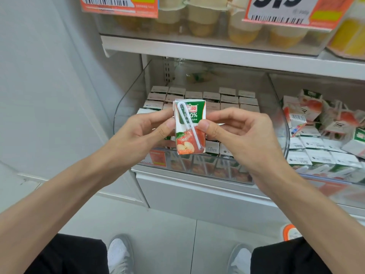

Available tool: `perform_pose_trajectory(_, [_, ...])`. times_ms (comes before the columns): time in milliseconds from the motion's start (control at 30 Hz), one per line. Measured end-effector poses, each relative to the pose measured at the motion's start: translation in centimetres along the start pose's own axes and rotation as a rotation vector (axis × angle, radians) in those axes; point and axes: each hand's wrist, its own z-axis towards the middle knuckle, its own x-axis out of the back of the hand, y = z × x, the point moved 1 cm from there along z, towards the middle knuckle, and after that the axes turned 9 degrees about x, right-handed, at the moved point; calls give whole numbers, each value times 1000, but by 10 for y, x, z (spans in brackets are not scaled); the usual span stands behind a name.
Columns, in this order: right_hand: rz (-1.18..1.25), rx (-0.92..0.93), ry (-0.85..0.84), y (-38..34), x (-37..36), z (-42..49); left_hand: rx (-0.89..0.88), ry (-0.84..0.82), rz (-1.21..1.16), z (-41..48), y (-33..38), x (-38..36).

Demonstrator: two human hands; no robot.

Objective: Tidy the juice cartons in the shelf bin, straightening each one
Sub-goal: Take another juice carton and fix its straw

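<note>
White shop shelving (197,50) stands ahead, with a pale tiled floor (167,224) below. Its lower shelf carries a clear plastic shelf bin (126,99) packed with upright rows of small juice cartons (229,95), tops level. The neighbouring bin to the right holds a jumbled heap of similar cartons (316,115). On the upper shelf are tubs of yellow fruit (203,18) and orange price tags (118,4). One small green, white and red apple-juice carton (195,113) is held upright in the air just in front of the bin, over its front rows, with its white bent straw (192,133) facing out. The left hand (146,133) and right hand (237,133) each pinch a side edge, thumbs in front and fingers (221,113) curled behind. Risks, as I judge them: the thumbs sit close against the straw, so a slide could peel it off the face. Too hard a pinch could dent the soft walls. The slot it belongs in is hidden behind the hands, so lowering it blind could topple the front row.
</note>
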Motion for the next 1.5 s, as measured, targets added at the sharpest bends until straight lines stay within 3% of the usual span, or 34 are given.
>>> perform_pose_trajectory(233, [119, -50, 3, 4, -10, 5, 17, 9, -88, 3, -2, -2])
perform_pose_trajectory(500, [-82, -50, -237, -1, -13, 7, 97, 72, -154, 4, -1, 3])
perform_pose_trajectory(633, [-46, -61, -237, 3, -19, 7, 139, 130, -120, 3, -5, 4])
perform_pose_trajectory(933, [118, -124, -177, 7, -16, 8, 158, 151, -296, 1, -6, 4])
perform_pose_trajectory(1233, [-146, -47, -159, 4, -21, 6, 167, 166, -312, 0, -2, 3])
perform_pose_trajectory(1500, [-25, -95, -66, 7, -18, 11, 141, 115, -384, 2, -2, 3])
